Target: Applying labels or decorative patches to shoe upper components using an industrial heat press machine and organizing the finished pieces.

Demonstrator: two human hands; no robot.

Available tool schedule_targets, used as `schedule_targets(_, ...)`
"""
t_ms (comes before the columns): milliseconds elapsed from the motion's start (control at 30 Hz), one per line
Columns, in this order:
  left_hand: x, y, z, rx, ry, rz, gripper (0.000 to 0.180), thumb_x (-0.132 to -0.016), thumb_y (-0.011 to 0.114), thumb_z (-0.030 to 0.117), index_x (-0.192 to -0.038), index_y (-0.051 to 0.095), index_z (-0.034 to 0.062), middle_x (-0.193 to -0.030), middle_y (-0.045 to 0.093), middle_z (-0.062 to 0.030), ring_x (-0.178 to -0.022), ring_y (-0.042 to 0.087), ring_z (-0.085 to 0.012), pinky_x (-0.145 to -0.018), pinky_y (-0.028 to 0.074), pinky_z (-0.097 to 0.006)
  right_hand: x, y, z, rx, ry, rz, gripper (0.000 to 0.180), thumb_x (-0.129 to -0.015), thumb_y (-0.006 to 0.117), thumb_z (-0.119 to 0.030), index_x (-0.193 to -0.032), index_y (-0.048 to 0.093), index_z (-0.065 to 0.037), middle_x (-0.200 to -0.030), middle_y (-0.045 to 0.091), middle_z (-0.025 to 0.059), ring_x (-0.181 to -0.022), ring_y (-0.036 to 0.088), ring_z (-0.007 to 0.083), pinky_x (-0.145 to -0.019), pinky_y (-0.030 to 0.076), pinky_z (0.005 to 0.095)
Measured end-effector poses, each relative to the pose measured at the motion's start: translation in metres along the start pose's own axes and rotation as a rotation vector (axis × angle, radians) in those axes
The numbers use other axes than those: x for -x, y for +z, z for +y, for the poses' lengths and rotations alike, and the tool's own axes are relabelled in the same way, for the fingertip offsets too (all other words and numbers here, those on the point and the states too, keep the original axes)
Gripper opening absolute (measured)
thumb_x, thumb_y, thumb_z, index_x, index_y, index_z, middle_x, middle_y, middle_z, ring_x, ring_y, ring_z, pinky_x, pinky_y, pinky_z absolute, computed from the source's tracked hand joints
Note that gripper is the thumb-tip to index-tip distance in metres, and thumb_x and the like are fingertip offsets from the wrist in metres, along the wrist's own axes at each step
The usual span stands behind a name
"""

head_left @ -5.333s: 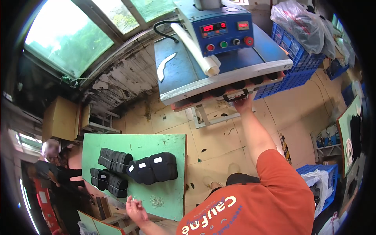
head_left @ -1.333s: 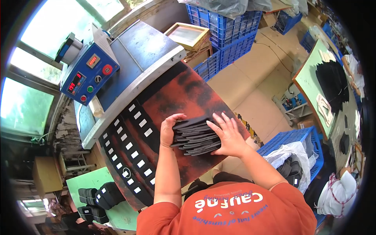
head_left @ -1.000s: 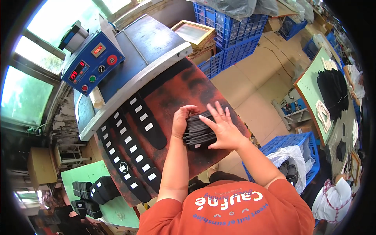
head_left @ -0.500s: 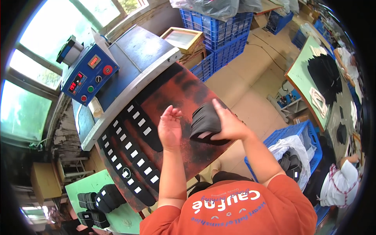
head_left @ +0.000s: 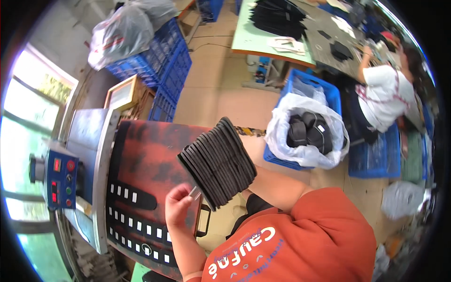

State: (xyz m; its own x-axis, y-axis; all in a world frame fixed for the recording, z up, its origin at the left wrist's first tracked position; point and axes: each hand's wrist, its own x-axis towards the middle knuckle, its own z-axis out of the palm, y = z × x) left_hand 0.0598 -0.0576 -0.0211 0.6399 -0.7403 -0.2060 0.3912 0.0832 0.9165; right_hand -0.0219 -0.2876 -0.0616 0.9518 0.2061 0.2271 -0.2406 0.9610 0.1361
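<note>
Closest in, an orange-red shirt [head_left: 300, 230] fills the lower right, with the person's right forearm [head_left: 277, 185] running from its sleeve to behind a thick stack of black pads [head_left: 218, 162]. The stack is held up in the air, tilted, its layered edges facing the camera; the right grip is hidden behind it, so I cannot tell how it closes. By the stack's lower-left corner is the left grip [head_left: 177, 206], drawn together on a thin pale strand [head_left: 194, 191] — whether that goes round the pads I cannot tell.

Beneath lies the red-and-black bed [head_left: 145, 155] of a press, with a dark handle [head_left: 207, 220] at its near edge and rows of black pieces [head_left: 145, 201] bearing white labels. To the left is the blue control box [head_left: 62, 178]. Farther out, a blue crate [head_left: 334, 96] lined with a white plastic bag [head_left: 279, 127] holds black bundles [head_left: 317, 136]; stacked blue crates [head_left: 183, 61] stand to the left, beside a wooden frame [head_left: 123, 94]. Farthest off, a green worktop [head_left: 242, 33] carries a dark pile [head_left: 277, 19] — and a person in a white top [head_left: 383, 91] sits at right.
</note>
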Motion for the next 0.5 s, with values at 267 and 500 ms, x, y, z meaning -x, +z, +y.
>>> schedule_targets(267,-0.005,0.078,0.03,0.15,-0.055,-0.34,0.022,-0.076,0.063,0.016,-0.092,0.062,0.0009,-0.059,0.049,-0.0031,-0.055,0.048,-0.0137,-0.051,0.037,-0.024,0.069,0.077,-0.009,2.1,0.626,0.207,0.088,-0.06,0.077,-0.025,-0.132,0.032,-0.004,-0.119,0.05,0.0183,-0.11,0.049,0.0276,-0.092,0.04,0.036)
schedule_targets(500,-0.046,0.16,-0.001,-1.553,-0.14,-0.479,0.027,-0.077,0.061,0.019,-0.102,0.063,0.0085,-0.083,0.063,-0.0129,-0.081,0.059,-0.0322,-0.071,0.047,-0.039,0.14,0.095,-0.102,1.773,0.012,0.369,0.083,-0.055,0.077,-0.008,-0.129,0.038,-0.003,-0.113,0.055,0.0075,-0.106,0.05,0.0168,-0.093,0.039,0.0309)
